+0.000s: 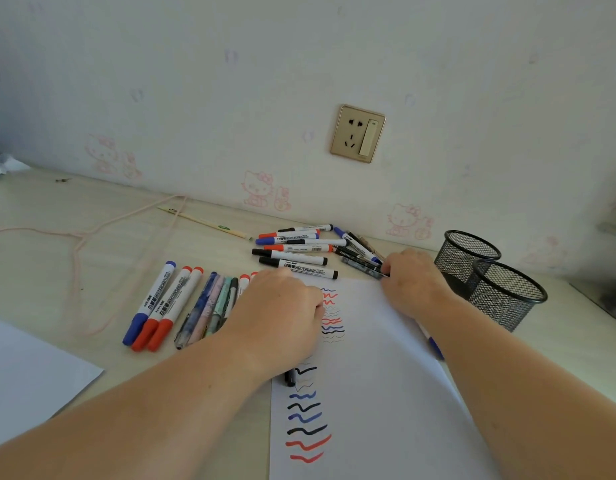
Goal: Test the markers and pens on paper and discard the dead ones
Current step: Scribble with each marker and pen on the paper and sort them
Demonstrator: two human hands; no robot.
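Against a cartoon-cat wallpapered wall, the pale desk point(91, 209) holds white paper point(375, 375) covered in red, blue and black squiggles. The left hand point(278, 313) curls over a black pen point(289, 377) at the paper's left edge; the right hand point(414, 282) pinches a dark pen point(363, 268). Beside them lie three "WHITEBOARD" markers point(161, 303), a far pile point(296, 251) and two mesh cups point(486, 275).

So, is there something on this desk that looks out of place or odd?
One thing: a blue-capped marker lies alone at the right edge of the test paper, half hidden under the right forearm, apart from both marker groups. A pink cord also sprawls loosely across the desk. Nothing looks spilled or broken.
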